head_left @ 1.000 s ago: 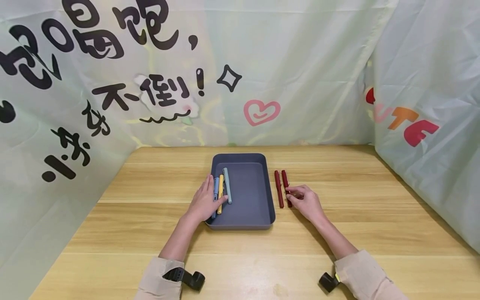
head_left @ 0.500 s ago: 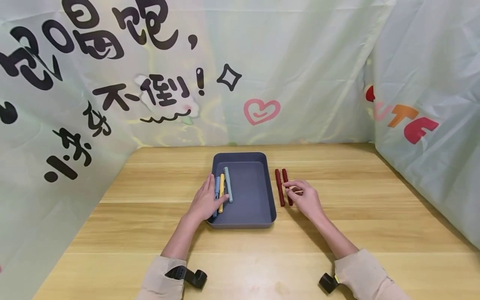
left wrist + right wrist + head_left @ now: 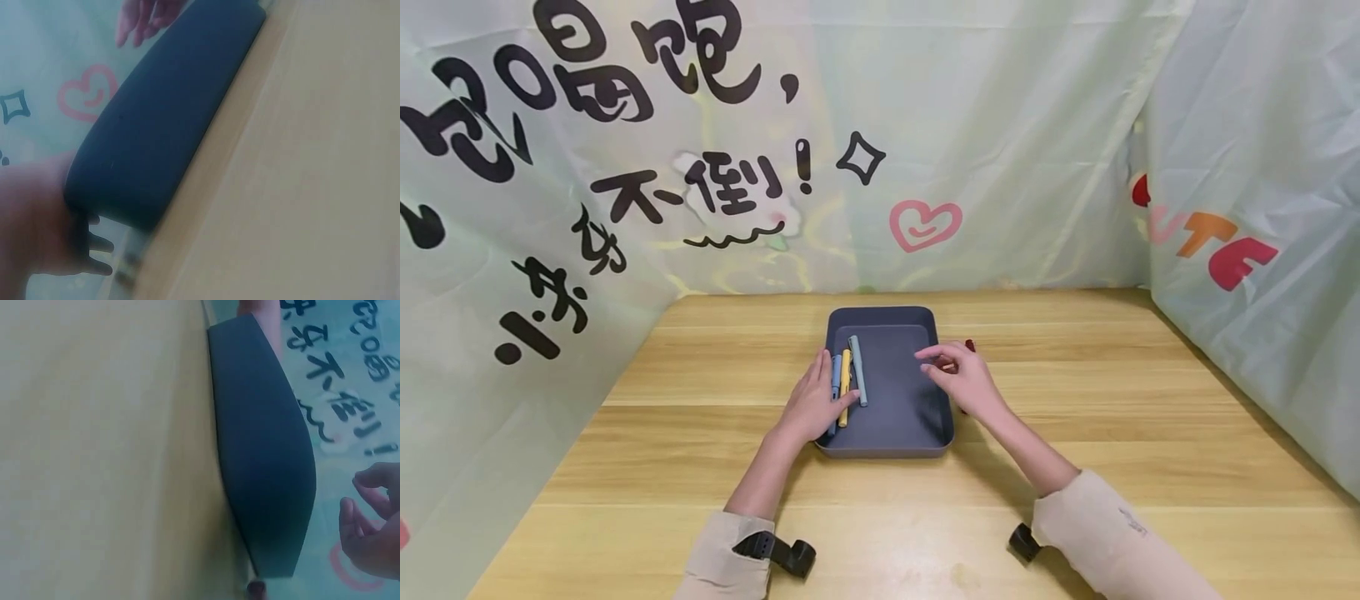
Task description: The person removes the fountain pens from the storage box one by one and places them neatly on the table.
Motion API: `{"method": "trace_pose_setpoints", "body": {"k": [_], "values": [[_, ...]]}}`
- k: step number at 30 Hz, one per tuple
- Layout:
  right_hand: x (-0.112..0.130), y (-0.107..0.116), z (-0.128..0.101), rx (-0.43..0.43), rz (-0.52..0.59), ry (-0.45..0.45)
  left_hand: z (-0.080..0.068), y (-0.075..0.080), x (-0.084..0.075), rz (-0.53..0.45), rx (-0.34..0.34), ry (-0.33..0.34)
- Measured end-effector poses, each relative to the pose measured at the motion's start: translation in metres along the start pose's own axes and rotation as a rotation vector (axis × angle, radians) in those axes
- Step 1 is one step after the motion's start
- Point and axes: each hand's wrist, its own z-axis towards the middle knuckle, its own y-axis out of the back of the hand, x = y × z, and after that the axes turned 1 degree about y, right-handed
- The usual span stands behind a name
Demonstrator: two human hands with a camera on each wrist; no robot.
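My left hand (image 3: 808,404) holds the left wall of a dark blue-grey tray (image 3: 891,452), its fingers along the outside and its thumb reaching over the inside. In the left wrist view the fingers of that hand (image 3: 50,219) point down past the tray's end (image 3: 144,125). Inside the tray, near that thumb, lie a blue pen (image 3: 836,371), a yellow pen (image 3: 845,383) and a grey-blue pen (image 3: 858,371). Over the tray's right rim hovers my right hand (image 3: 966,383), thumb and index finger apart with nothing seen between them. Dark red pens (image 3: 971,345) are mostly hidden behind it.
The wooden table (image 3: 1075,392) extends around the tray. A printed cloth (image 3: 1000,150) hangs behind and at both sides. Each forearm wears a black wrist camera, one on the left (image 3: 801,558) and one on the right (image 3: 1024,543).
My right hand has moved left and slightly up, from beside the red pens to over the tray's right rim. The left hand and the pens in the tray stay as they were.
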Motion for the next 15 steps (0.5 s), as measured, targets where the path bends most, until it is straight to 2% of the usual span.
{"method": "trace_pose_setpoints", "body": {"k": [9,15], "values": [[0.011,-0.035,0.023,0.125,-0.043,-0.021,0.0,0.0,-0.002,0.006,0.004,0.017],[0.013,-0.056,0.037,0.188,-0.073,-0.074,0.0,0.002,-0.004,0.014,0.01,0.019]]}}
